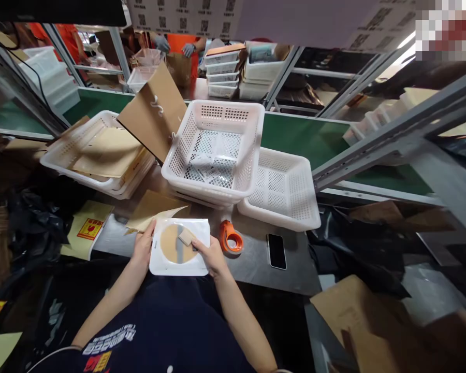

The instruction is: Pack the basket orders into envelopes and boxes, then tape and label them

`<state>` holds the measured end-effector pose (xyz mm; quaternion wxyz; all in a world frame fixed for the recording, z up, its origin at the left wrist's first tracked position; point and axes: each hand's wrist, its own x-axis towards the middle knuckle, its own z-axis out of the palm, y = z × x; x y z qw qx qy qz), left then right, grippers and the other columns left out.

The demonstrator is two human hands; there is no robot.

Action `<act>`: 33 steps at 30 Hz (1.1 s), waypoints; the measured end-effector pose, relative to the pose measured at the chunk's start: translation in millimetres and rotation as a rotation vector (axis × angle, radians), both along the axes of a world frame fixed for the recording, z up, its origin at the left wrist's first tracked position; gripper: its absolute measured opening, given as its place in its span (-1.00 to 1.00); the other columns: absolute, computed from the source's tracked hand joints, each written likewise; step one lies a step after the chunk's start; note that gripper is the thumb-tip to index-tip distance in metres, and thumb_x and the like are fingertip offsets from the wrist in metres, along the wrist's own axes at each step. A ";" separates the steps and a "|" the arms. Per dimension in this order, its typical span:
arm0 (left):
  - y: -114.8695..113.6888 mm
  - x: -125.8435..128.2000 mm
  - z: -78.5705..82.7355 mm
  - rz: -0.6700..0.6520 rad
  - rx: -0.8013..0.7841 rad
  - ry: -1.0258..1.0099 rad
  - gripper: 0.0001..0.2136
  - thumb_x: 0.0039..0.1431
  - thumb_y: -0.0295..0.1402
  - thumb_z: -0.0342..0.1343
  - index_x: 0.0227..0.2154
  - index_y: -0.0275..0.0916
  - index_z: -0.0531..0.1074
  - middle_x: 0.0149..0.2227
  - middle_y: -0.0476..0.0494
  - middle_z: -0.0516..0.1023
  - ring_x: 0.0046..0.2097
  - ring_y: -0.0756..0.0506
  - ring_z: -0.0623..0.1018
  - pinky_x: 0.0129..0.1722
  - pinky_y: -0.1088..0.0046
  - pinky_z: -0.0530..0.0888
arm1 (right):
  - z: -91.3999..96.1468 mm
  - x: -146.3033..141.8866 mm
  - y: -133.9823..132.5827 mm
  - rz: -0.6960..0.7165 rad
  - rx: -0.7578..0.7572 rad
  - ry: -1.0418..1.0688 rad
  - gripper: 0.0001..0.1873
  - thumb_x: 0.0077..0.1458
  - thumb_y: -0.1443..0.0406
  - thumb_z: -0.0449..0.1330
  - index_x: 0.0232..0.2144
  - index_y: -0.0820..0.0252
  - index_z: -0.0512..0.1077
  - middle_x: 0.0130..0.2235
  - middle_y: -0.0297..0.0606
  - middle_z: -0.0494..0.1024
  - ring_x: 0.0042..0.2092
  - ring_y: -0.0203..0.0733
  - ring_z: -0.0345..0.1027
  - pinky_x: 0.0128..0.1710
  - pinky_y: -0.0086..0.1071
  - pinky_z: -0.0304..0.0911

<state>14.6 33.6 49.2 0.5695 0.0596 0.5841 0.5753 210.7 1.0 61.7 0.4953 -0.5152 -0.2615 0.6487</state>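
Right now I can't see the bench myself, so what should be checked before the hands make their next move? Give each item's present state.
1. White packet gripped at both edges by left hand and right hand: ok.
2. Packet's seal closed: cannot tell.
3. Small tan piece at the right fingertips, what it is: cannot tell.
4. Nearest white basket upright, top open: ok.
5. Orange tape dispenser on the table, apart from the right hand: ok.
6. Phone flat, apart from both hands: ok.
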 end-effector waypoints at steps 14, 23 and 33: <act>-36.3 9.2 -6.7 -0.162 0.170 0.174 -0.44 -0.16 -0.26 0.55 -0.04 -0.28 0.58 -0.09 -0.20 0.72 -0.19 -0.15 0.69 -0.37 0.49 0.57 | -44.8 -35.8 28.3 -0.298 0.040 -0.067 -0.50 -0.17 0.03 0.47 -0.25 0.26 0.60 -0.24 -0.12 0.73 -0.19 0.01 0.59 -0.08 -0.16 0.47; -45.6 23.6 -24.7 -0.613 0.102 0.097 -0.61 -0.15 -0.19 0.54 -0.30 -0.29 0.62 -0.28 -0.22 0.71 -0.21 -0.23 0.68 -0.19 0.28 0.59 | -55.0 -62.0 20.2 -0.293 -0.074 0.164 -0.43 0.11 -0.18 0.12 -0.18 0.16 0.50 -0.16 -0.08 0.70 -0.13 0.04 0.61 -0.19 -0.19 0.53; -40.5 -13.4 -45.3 -0.750 0.534 0.977 -0.70 0.04 -0.21 0.40 -0.14 -0.10 0.66 0.01 -0.31 0.66 0.09 -0.32 0.59 0.20 0.07 0.43 | -86.3 -36.2 25.5 -0.395 -0.194 0.103 -0.68 0.10 0.01 0.24 -0.24 0.09 0.41 -0.29 -0.25 0.66 -0.26 -0.09 0.57 -0.31 -0.24 0.50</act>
